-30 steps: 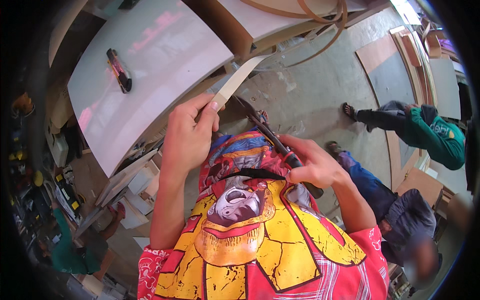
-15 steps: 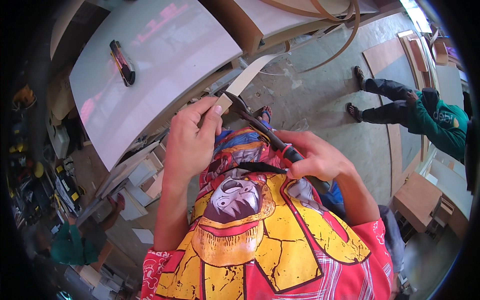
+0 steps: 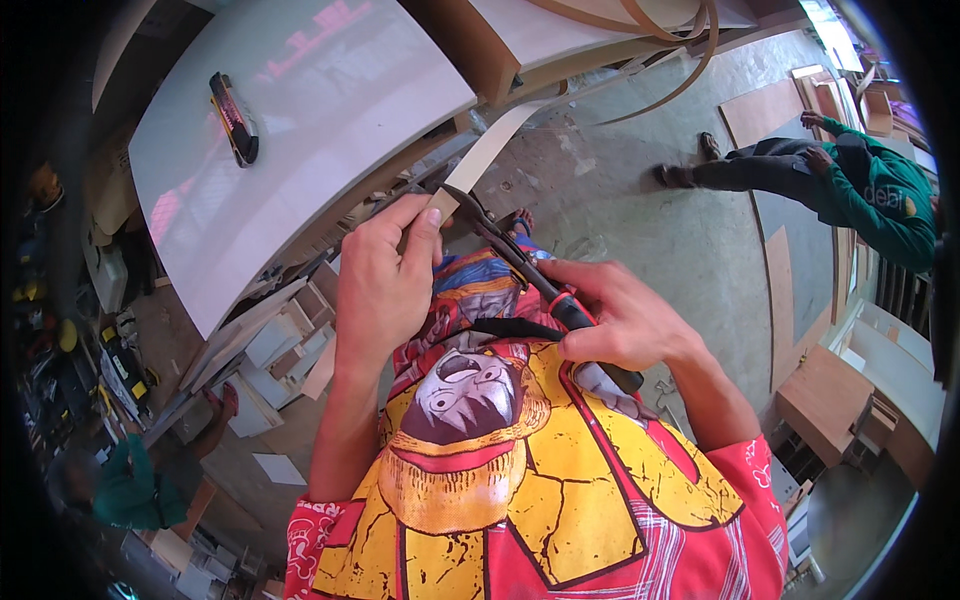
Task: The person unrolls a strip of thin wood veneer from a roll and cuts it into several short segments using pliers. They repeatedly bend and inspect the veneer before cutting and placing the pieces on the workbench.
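Observation:
My left hand [image 3: 385,265] pinches the near end of a beige edge-banding strip [image 3: 490,150] between thumb and fingers. The strip runs away from me, past the white panel's corner. In my right hand [image 3: 630,320] are black snips [image 3: 505,246] with red on the handles, the fingers wrapped round them. Their dark jaws lie across the strip, just beyond my left thumb. Whether the blades have cut through it cannot be seen. A black utility knife with yellow trim [image 3: 234,120] lies on the glossy white panel [image 3: 340,130] at the upper left.
Brown banding coils [image 3: 712,50] hang at the top right. Board offcuts [image 3: 270,345] are piled below the panel. A co-worker in a green top [image 3: 885,200] walks at the right beside leaning boards; another in green [image 3: 135,490] is at the lower left. Wooden boxes [image 3: 825,400] stand lower right.
The co-worker at the right has taken a step and lifted a hand away from the body. My hands, the snips and the strip hold nearly the same position; the view has shifted slightly.

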Demonstrator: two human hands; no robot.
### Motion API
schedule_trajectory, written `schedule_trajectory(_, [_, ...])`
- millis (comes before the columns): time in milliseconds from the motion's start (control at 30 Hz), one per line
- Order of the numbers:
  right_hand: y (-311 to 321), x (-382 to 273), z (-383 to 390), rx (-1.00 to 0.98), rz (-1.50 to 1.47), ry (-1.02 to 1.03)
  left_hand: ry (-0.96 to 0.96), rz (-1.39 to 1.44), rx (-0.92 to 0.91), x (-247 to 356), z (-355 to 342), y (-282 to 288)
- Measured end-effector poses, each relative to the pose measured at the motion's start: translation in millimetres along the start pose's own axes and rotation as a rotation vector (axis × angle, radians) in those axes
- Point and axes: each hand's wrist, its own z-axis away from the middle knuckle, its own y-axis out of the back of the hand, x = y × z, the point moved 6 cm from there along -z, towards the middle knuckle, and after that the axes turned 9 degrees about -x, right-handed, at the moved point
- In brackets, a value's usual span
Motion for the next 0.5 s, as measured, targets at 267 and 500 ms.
schedule_trajectory(267, [9.3,-7.6,3.5,0.067,0.112,-0.037,-0.033,0.085,0.003,-8.1,0.8,-0.2])
schedule_trajectory(500, [10.4,-18.3,-2.0,0.157,0.190,0.129,0.005,0.206,-0.043,-20.0,2.7,2.3])
